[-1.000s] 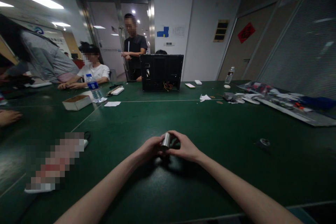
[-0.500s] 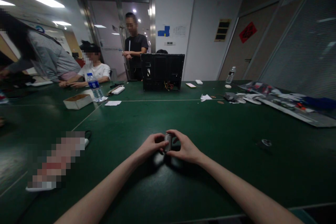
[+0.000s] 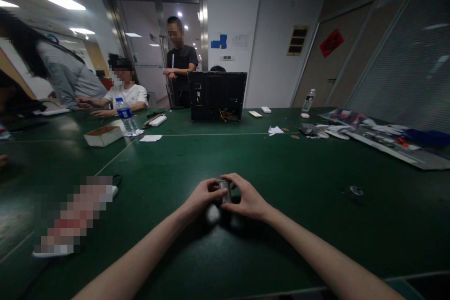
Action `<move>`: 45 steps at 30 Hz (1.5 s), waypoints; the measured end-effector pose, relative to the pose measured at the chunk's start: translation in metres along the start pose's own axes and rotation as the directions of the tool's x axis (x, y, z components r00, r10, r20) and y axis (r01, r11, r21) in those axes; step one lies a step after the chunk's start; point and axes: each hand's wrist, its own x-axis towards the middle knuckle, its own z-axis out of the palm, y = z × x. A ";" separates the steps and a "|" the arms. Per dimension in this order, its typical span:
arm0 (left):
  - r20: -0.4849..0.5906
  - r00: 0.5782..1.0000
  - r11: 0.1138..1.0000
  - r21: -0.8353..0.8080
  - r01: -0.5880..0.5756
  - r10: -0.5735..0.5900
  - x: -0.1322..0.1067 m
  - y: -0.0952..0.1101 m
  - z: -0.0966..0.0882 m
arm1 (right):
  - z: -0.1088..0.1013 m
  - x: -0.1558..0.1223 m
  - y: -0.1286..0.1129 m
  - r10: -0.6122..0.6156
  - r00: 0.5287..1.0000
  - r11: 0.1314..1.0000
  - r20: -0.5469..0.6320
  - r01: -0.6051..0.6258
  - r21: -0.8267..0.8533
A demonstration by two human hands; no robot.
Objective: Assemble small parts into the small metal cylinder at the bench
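Observation:
A small grey metal cylinder (image 3: pixel 225 184) is held between my two hands, just above or on the green table (image 3: pixel 225 253); I cannot tell whether it touches the surface. My left hand (image 3: pixel 205 194) grips its left side, with the thumb across the front. From the right, my right hand (image 3: pixel 248 198) pinches it, fingers at the top and thumb near the bottom. The cylinder leans slightly, and the fingers hide part of it. To the right lies a small round part (image 3: pixel 356 191), too dark to make out.
A long pixelated object (image 3: pixel 75 215) lies at left. Further back are an open box (image 3: pixel 103 136), a water bottle (image 3: pixel 126 117), a black computer case (image 3: pixel 217 96) and white paper scraps (image 3: pixel 275 130). A cluttered board (image 3: pixel 390 145) occupies the right. Several people are across the table.
The cylinder has turned or tilted slightly in my hands, which stay in almost the same place. Across the table, the leaning person has shifted left and the seated person's hand has lifted.

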 end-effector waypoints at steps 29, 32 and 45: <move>0.092 0.989 0.987 -0.101 0.128 -0.119 0.000 -0.007 0.000 | 0.006 0.000 0.011 -0.007 0.999 0.996 -0.034 0.004 -0.092; 0.114 0.989 0.985 -0.130 0.112 -0.098 0.001 -0.008 -0.001 | 0.008 -0.001 0.013 -0.005 0.999 0.995 -0.038 0.001 -0.095; 0.144 0.983 0.949 -0.276 0.153 -0.116 0.003 -0.008 0.000 | 0.007 0.000 0.010 0.001 1.000 0.997 -0.025 -0.003 -0.083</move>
